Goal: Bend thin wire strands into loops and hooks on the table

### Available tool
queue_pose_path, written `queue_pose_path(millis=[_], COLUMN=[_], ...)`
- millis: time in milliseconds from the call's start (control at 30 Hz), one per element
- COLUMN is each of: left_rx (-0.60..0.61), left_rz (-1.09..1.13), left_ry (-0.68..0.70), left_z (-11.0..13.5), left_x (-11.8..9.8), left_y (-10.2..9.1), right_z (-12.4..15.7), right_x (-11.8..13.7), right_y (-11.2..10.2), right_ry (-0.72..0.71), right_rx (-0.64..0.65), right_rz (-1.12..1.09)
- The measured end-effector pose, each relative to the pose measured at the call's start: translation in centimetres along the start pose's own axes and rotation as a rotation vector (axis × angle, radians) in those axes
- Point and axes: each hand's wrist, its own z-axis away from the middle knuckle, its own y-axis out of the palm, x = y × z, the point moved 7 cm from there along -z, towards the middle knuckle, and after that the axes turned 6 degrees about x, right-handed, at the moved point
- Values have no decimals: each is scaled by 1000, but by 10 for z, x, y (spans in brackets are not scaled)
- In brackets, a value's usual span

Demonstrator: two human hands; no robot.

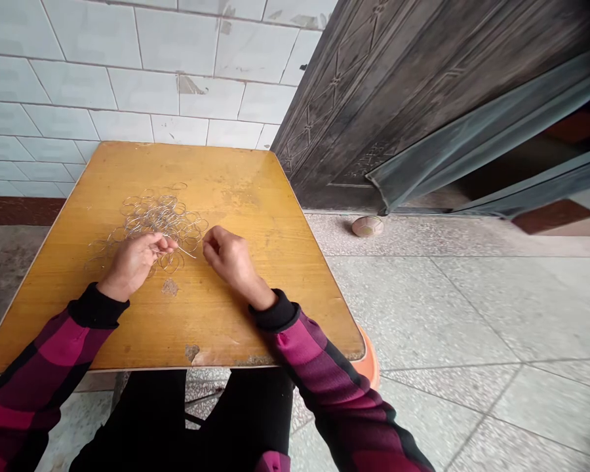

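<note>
Nearest, the person's dark-trousered legs (142, 419) are resting under the table's front edge, and two plaid sleeves (334, 380) are reaching forward from the lower corners, their black cuffs ending at the wrists. The left forearm is slanting up and inward, and the left hand (134, 262) is hovering or resting over the near side of the wire pile, its back turned partly outward; which of the two, I cannot tell. Its thumb and fingers are closing together on a thin wire piece (187, 251), whose free end is pointing toward the other hand. The right forearm is angling up and to the left, and the right hand (233, 259) is standing just beside that free end, its knuckles facing up. Its fingers are curling inward with the thumb near the index finger; whether the tips are meeting or gripping anything, I cannot tell. Beyond the left hand, the tangled pile of thin wire rings (163, 213) is lying on the left part of the yellow wooden table (275, 262). Farther off, a white tiled wall (177, 39) is rising behind the table, beside a dark carved door (334, 118).
</note>
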Motion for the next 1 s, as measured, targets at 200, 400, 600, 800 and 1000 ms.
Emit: queue_pose_path(millis=[200, 400, 600, 800, 1000], left_rx=[-114, -181, -114, -19, 42], left_rz=[198, 211, -21, -68, 16], left_ry=[-21, 60, 89, 76, 12], left_z=[-1, -1, 4, 7, 7], left_x=[-5, -21, -24, -11, 1], left_y=[-12, -26, -13, 4, 9], right_z=[1, 0, 6, 13, 10], right_x=[-32, -57, -12, 38, 14], right_y=[4, 23, -36, 14, 34], right_ry=[363, 622, 39, -331, -148], right_rx=[-103, 13, -382, 53, 205], right_rz=[-725, -940, -139, 423, 551])
